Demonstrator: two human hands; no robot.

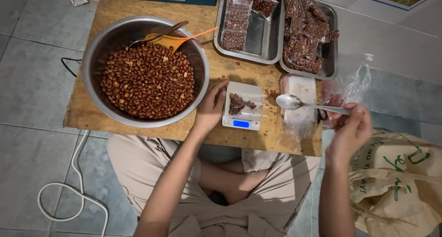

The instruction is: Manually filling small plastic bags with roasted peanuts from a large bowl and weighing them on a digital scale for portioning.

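Note:
My left hand [211, 107] rests against the left side of a small white digital scale [241, 123], its fingers touching a clear plastic bag of roasted peanuts [240, 103] that lies on the scale's pan. My right hand [351, 132] holds a metal spoon [294, 102] by its handle, with the empty bowl of the spoon hovering just right of the scale. A large steel bowl [94, 57] full of brown peanuts sits on the left of the low wooden board [92, 115].
Inside the bowl lie a metal spoon [159, 35] and an orange plastic scoop [177, 41]. Two steel trays [269, 39] with filled peanut bags stand at the back right. Empty clear bags [301, 105] lie by the scale. A cloth bag [396, 181] sits at right, a white cable [69, 191] on the floor.

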